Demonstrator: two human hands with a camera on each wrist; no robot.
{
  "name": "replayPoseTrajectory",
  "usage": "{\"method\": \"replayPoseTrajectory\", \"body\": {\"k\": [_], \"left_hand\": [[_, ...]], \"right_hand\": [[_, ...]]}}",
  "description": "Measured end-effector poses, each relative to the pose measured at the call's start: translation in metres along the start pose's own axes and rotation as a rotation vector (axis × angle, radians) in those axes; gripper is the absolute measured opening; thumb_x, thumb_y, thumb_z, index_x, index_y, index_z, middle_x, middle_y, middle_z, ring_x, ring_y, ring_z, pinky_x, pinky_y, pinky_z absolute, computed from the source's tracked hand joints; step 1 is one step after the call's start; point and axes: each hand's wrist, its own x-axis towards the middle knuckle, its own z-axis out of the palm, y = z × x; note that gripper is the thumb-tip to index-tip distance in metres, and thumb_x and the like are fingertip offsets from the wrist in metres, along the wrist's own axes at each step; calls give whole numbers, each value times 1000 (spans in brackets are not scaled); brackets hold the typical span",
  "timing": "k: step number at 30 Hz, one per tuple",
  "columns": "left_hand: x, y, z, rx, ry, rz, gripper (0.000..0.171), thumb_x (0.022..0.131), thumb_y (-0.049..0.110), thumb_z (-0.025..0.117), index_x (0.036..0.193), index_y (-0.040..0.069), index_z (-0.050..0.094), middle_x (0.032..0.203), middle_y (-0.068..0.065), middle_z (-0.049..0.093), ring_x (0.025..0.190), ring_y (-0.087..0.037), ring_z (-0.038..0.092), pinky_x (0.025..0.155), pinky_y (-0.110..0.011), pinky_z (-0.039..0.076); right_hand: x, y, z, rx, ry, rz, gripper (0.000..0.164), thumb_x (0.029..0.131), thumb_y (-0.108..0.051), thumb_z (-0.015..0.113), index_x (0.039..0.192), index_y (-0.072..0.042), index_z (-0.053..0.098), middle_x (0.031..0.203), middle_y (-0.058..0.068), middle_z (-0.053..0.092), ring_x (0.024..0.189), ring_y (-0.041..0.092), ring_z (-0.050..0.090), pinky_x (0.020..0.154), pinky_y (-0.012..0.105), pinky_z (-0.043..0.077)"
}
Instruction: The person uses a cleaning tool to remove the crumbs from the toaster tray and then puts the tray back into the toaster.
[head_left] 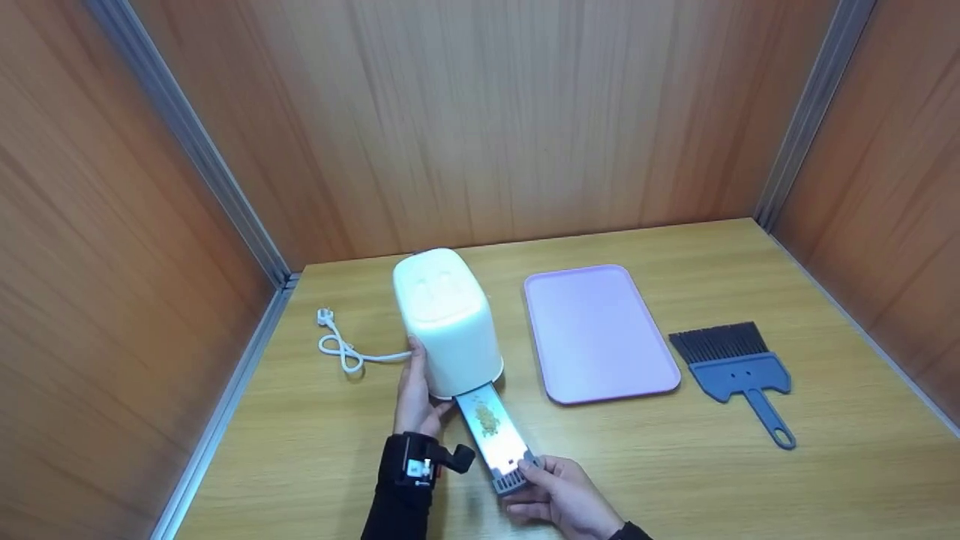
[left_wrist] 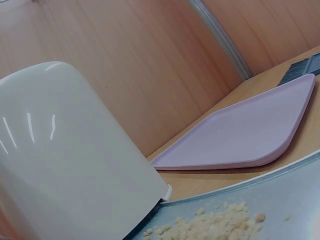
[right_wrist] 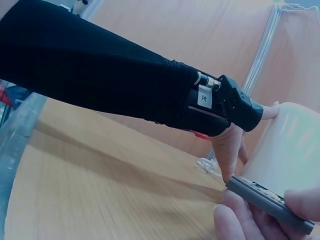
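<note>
Crumb tray [head_left: 506, 448] juts from toaster [head_left: 450, 322] at base, crumbs [head_left: 487, 420] on it. Right hand [head_left: 559, 495] pinches outer end, thumb on top, fingers beneath. Left hand [head_left: 418, 401] rests against toaster's side, fingers fairly straight. Lilac tray [head_left: 600, 334] on worktop [head_left: 300, 465] right of toaster, brush [head_left: 742, 371] farther right; cord [head_left: 351, 352] looped at left.

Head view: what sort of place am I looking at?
Probably a purpose-built work booth, not a lived-in kitchen: wood-grain panels meet at metal corner strips around a wooden table, where a white appliance, a pink tray and a blue brush are spaced apart.
</note>
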Motion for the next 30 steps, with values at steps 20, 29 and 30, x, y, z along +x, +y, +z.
{"method": "replayPoseTrajectory", "body": {"k": [20, 29, 30], "left_hand": [[-1, -2, -1, 33, -35, 44, 83, 83, 77, 51, 146, 25, 36, 148, -11, 41, 136, -34, 35, 105, -63, 33], [0, -2, -3, 30, -39, 27, 83, 81, 78, 52, 145, 26, 40, 149, -9, 44, 136, -31, 38, 106, -63, 33], [0, -3, -4, 32, -41, 28, 83, 81, 78, 52, 145, 26, 40, 148, -9, 44, 136, -31, 38, 106, -63, 33]], "right_hand": [[-14, 2, -6, -5, 53, 59, 25, 100, -20, 59, 110, 2, 57, 104, 18, 72, 89, 23, 73, 84, 37, 60], [-19, -6, -15, -5, 71, 55, 30, 98, -21, 61, 115, 3, 56, 107, 15, 72, 93, 24, 72, 86, 39, 59], [-19, -7, -16, -1, 74, 49, 30, 98, -21, 61, 116, 3, 56, 107, 16, 72, 94, 25, 72, 86, 39, 59]]}}
